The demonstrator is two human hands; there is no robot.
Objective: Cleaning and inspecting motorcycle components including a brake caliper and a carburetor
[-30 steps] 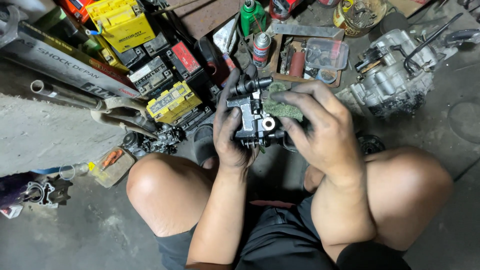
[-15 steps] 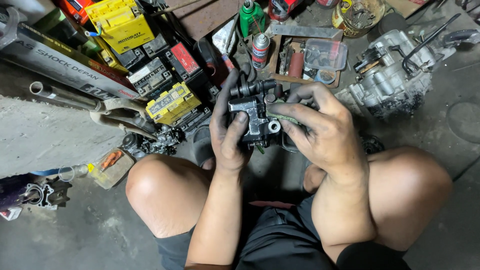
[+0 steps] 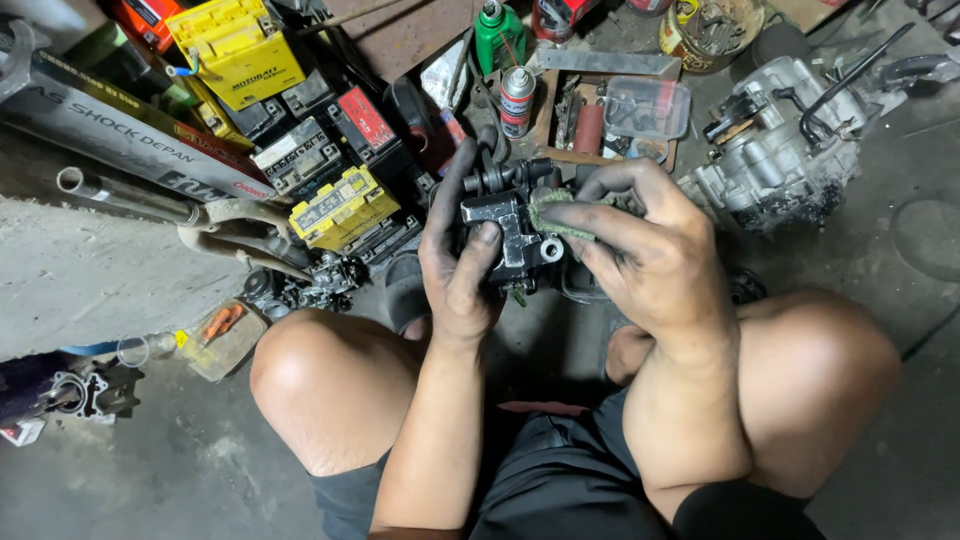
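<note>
Black cast-metal caliper body (image 3: 512,235): likely heavy, rigid, greasy. Left hand (image 3: 458,262) clasps its flank; right hand (image 3: 640,250) pinches a green scouring pad (image 3: 555,212) against its top.

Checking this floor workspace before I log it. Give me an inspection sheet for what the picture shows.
Surface: bare, stained concrete floor.
Job's things: black metal part, green scrub pad pressed on it.
Clutter: yellow batteries, spray can, green bottle, clear tub, engine block.
Grips: left hand holds the part; right hand holds the pad.
Cables: nothing seen.
Surroundings: long printed box, metal tube.
</note>
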